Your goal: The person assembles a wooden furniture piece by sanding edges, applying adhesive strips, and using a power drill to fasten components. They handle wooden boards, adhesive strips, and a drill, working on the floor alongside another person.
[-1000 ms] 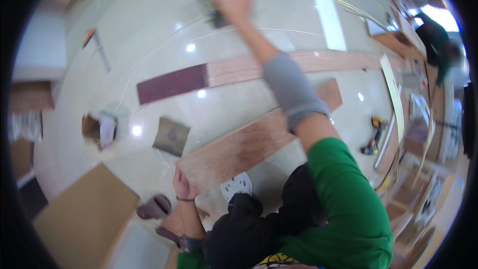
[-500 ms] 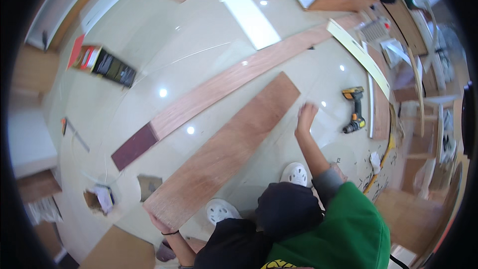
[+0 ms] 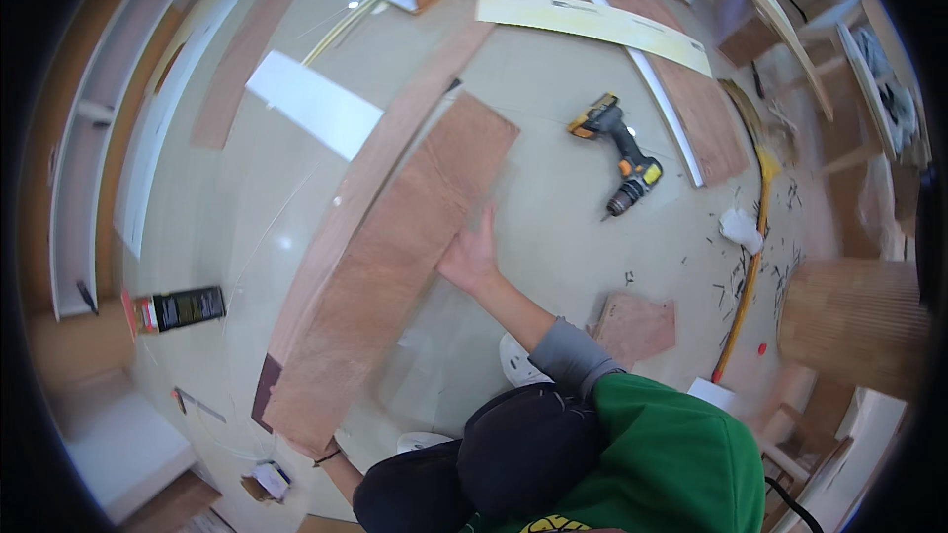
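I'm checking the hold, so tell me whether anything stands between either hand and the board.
Nothing visible does. The right hand is at the right long edge of the board, and the left hand is at its lower end, partly hidden. The drill lies to the right, apart from both hands.

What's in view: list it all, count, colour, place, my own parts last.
wooden board: 1, reddish-brown, centre
long plank: 1, pinkish, alongside board
short panel: 1, white, upper left
strip: 1, cream, top right
drill: 1, black-yellow, right of centre
container: 1, mostly black, left
offcut: 1, reddish, lower right
scraps: many, dark, far right
clutter: uncounted, mixed, right edge
shoes: 2, white, bottom centre
left hand: 1, bare, board's lower end
right hand: 1, bare, board's right edge
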{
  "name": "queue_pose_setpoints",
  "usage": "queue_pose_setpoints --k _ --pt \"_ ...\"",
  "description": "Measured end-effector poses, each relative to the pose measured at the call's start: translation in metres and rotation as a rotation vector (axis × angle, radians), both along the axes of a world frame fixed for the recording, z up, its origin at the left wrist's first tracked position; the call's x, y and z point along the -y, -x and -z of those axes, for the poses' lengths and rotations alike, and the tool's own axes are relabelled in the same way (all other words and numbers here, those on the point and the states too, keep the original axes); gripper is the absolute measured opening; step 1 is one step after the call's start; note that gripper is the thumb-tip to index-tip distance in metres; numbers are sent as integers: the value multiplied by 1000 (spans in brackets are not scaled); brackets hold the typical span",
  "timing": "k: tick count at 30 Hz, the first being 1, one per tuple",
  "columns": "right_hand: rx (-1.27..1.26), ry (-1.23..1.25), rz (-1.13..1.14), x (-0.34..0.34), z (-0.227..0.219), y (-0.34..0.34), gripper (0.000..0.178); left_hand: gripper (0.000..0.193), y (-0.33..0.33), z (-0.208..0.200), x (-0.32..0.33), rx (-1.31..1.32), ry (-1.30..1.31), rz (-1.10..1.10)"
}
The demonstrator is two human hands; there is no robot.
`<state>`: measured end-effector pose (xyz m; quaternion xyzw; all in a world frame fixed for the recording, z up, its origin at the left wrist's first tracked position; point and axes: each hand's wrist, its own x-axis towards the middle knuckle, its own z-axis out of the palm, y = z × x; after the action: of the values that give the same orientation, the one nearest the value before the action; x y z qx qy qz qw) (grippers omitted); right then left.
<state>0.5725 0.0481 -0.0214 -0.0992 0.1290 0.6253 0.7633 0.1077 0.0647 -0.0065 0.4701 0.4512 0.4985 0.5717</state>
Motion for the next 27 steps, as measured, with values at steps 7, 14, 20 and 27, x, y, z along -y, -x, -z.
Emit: queue_pose_setpoints --k 7,14,20,27 --pt "155 -349 375 3 -195 -151 122 56 -226 -150 -149 187 -93 60" --pt "60 -568 725 20 -228 -251 98 55 -435 -173 -189 137 -248 580" --pt "228 -30 1076 79 -198 -325 80 59 -546 -129 -193 467 359 897" --pt "271 356 1340 137 -120 -356 72 62 -713 -109 -316 -689 104 1081"
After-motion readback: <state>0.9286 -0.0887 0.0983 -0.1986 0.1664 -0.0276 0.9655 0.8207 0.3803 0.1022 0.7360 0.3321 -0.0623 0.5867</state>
